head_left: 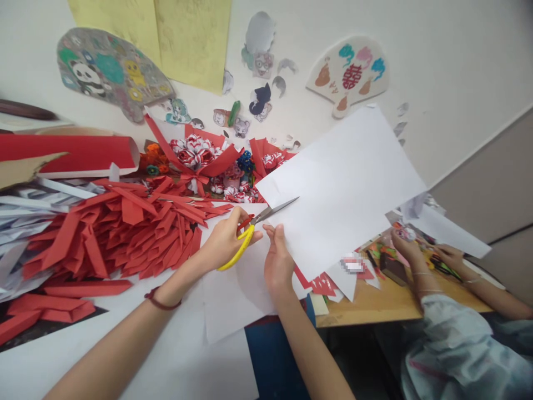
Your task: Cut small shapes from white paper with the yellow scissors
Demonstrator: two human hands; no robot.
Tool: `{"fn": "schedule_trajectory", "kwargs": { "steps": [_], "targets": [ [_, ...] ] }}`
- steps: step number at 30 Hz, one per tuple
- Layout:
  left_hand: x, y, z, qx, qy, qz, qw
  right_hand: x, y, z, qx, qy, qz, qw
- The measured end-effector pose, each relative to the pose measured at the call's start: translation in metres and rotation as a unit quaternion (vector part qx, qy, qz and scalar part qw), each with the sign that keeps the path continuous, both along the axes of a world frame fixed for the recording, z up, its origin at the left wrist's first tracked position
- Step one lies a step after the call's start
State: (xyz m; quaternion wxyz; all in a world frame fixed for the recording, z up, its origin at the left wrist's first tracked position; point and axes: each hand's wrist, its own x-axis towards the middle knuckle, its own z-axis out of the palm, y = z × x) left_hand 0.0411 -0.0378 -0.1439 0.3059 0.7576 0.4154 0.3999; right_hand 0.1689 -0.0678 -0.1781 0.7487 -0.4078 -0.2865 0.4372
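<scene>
My left hand [227,241] is closed around yellow-handled scissors [245,247], a thumb and fingers at the loops. Their metal blades point right, the tip lying over the left edge of a large white sheet of paper [345,183]. At that sheet's lower left edge, my right hand [278,261] has its thumb and fingers curled, pinching the border; the exact contact is partly hidden. Another white sheet [233,294] lies beneath both hands. Beside my left hand spreads a heap of folded red paper pieces [137,228].
Folded white strips [20,239] and a red roll [66,153] lie at left. Red-and-white paper bouquets [197,153] stand behind. Decorated fans [352,75] and cutouts are on the wall. At right, another person's hands [410,250] work over a wooden table [366,314].
</scene>
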Motion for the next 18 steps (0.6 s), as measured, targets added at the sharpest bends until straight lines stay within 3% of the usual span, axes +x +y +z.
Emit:
{"fn": "schedule_trajectory", "kwargs": {
  "steps": [18],
  "targets": [
    [-0.0016,0.0038,-0.0014,0.042,0.003,0.007,0.999,0.0006,0.0001,-0.0022,-0.012,-0.010,-0.008,1.000]
  ]
}}
